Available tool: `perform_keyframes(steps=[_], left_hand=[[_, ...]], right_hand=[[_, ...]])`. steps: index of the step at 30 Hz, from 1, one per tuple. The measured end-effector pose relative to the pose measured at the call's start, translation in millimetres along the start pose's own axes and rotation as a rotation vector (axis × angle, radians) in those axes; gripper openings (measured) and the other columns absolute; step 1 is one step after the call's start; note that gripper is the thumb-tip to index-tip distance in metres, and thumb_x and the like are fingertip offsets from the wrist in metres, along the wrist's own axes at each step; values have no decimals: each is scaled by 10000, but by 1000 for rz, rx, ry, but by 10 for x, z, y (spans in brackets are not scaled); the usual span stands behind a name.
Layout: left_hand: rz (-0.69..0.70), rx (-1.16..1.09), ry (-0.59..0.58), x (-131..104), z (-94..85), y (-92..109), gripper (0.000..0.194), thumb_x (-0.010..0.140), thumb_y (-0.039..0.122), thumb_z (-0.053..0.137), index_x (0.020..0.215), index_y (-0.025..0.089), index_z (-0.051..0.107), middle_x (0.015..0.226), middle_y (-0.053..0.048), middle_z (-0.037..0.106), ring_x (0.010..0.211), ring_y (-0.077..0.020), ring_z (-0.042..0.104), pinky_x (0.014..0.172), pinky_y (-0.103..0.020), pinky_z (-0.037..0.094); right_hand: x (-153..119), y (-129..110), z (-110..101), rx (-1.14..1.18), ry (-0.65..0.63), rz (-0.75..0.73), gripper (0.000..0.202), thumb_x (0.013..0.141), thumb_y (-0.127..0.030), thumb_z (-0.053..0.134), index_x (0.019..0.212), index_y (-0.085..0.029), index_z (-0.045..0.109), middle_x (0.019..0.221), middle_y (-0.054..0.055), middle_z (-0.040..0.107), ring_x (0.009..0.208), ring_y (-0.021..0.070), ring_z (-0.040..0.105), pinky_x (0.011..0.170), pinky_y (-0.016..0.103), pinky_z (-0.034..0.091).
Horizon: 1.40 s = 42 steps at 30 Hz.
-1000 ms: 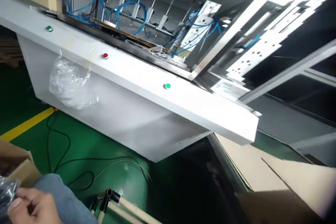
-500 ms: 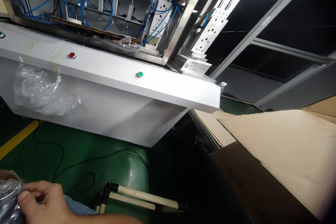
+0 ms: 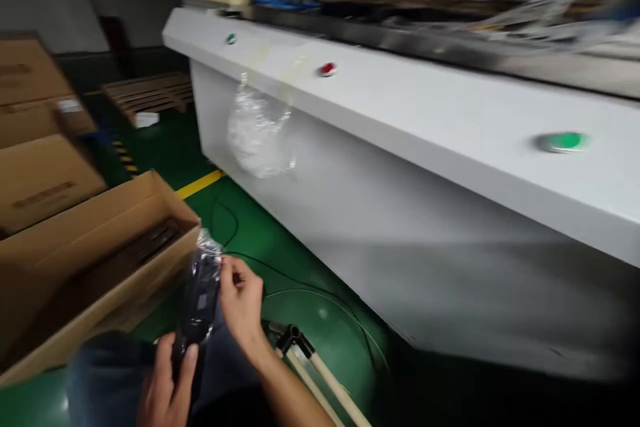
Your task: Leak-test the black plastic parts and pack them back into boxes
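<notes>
A dark, long item in a clear plastic bag (image 3: 201,300) is held upright and slightly tilted above my lap. My left hand (image 3: 167,383) grips its lower end, thumb and fingers on either side. At the upper right edge of the bag, my right hand (image 3: 243,297) pinches the plastic between thumb and fingers. An open cardboard box (image 3: 107,293) stands just left of the bagged item, with dark items lying inside.
A long white machine bench (image 3: 400,113) with green and red buttons runs along the right. A clear bag (image 3: 260,133) hangs from its edge. Closed cartons (image 3: 40,180), a wooden pallet (image 3: 150,93), floor cables and a tubular stand (image 3: 320,373) are around.
The view has swung left, bringing the cartons and open box into sight. My left hand and the whole bagged item now show; before, only part of the bag and my right hand were clear.
</notes>
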<state>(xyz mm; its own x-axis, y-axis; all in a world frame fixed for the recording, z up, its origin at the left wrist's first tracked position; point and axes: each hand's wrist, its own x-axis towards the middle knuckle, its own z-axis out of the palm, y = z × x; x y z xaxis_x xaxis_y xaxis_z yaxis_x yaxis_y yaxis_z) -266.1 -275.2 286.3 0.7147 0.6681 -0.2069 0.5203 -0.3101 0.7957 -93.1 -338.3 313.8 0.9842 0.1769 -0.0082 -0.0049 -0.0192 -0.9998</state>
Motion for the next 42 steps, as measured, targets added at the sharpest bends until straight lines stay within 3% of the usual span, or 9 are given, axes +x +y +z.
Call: perform_keyframes(steps=[6,14,19,23,26,29,32,38,42], left_hand=[[-129,-90,40,79,117,-185,455,1025,510,427,1361,242,579,1409,-118,701,1266,-289,689,1069,-435,560],[-185,-198,-77,261,-206,-74,499,1019,552,420,1345,235,626,1366,-115,719,1307,-289,646,1123,-437,514],[34,-411,-177,467,-374,146,406,993,562,490,1114,230,689,1109,-94,749,1034,-255,684,955,-373,560],[18,-410,-68,597,-364,209,348,984,535,541,902,212,639,814,-26,677,779,-195,616,742,-292,511],[5,-280,57,604,-313,186,356,956,524,593,778,218,553,640,35,531,631,-146,493,625,-252,409],[29,-208,105,563,-295,154,395,936,520,629,718,222,488,598,59,469,586,-119,436,597,-239,365],[60,-178,87,525,-317,142,400,936,510,640,713,219,482,602,63,477,588,-110,443,603,-229,363],[43,-213,90,463,-343,149,413,923,499,656,677,209,492,587,60,453,593,-110,421,595,-226,361],[-30,-318,49,465,-383,193,408,931,523,636,699,195,560,642,32,517,648,-132,466,616,-237,391]], right_hand=[[89,20,135,-128,-87,-78,471,1048,-573,487,1026,-165,721,849,40,694,699,143,557,631,253,462],[164,-207,282,59,-267,2,449,1026,-615,544,1053,-185,672,613,-43,538,500,121,482,485,249,418],[81,-210,317,11,-297,-84,396,1051,-576,517,1062,-212,673,675,-25,593,502,118,504,490,258,440],[79,-212,315,-38,-383,-163,332,1069,-499,507,1066,-226,696,664,-22,600,485,120,513,486,260,455],[167,-252,301,-123,-269,-333,264,1032,-428,581,1113,-232,738,804,20,664,631,140,612,601,278,543],[273,-324,273,-148,-225,-445,292,964,-366,681,1224,-247,740,913,41,704,796,173,684,745,320,611],[329,-389,253,-151,-237,-467,200,948,-335,709,1103,-240,793,862,39,727,758,169,678,739,325,603],[345,-340,379,106,-152,-8,267,856,-438,765,814,-175,787,624,14,662,536,142,568,544,288,492],[417,-262,458,272,-235,183,331,802,-490,806,751,-169,739,584,-4,601,550,133,539,581,292,482]])
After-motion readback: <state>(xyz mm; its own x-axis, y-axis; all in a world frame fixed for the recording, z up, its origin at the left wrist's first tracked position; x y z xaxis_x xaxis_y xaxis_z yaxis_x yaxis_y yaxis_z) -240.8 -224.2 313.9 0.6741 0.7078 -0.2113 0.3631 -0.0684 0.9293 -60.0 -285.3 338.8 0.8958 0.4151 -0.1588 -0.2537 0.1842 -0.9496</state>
